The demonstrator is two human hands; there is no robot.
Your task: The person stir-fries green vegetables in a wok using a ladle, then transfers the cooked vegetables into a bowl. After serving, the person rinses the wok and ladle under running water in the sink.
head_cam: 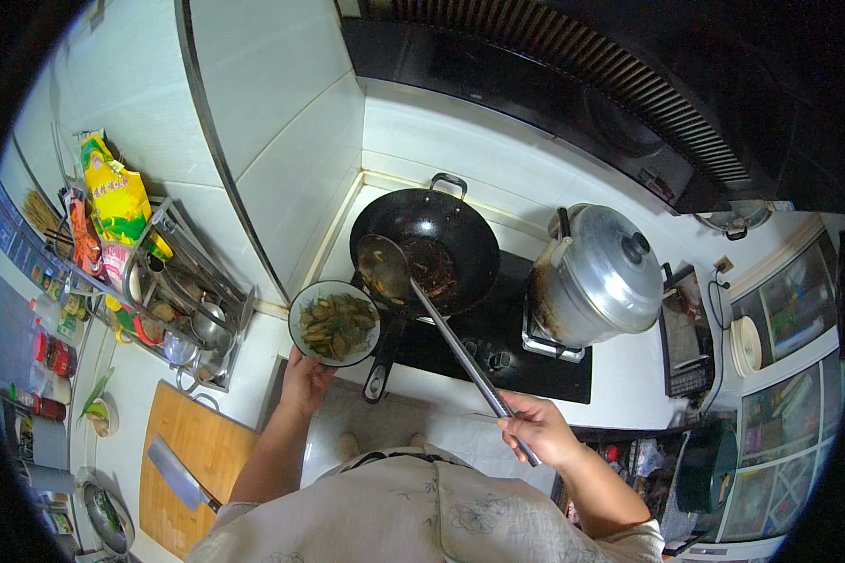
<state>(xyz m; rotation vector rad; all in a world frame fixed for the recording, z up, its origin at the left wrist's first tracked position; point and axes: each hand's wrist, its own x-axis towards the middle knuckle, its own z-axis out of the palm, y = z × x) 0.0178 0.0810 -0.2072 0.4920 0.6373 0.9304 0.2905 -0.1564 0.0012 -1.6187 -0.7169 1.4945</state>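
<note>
My left hand [308, 383] grips the near rim of a white bowl with a dark edge [295, 318]. Greenish-brown cooked food [339, 327] lies in it, in pieces I cannot name. In my right hand [541, 429] is the long metal handle of a ladle [384, 267]. The ladle's bowl hangs over the left side of a black wok [465, 232], with a few bits of food on it. Dark residue [429, 267] coats the wok's bottom. The wok sits on the left of a black gas hob [507, 373], its long handle [380, 369] pointing towards me.
A large lidded aluminium pot [591, 281] stands on the right burner. At lower left, a cleaver [176, 471] lies on a wooden cutting board [162, 422]. Behind the board is a metal rack [243, 310] with utensils and a yellow seasoning bag [116, 193]. A black range hood [493, 84] overhangs the hob.
</note>
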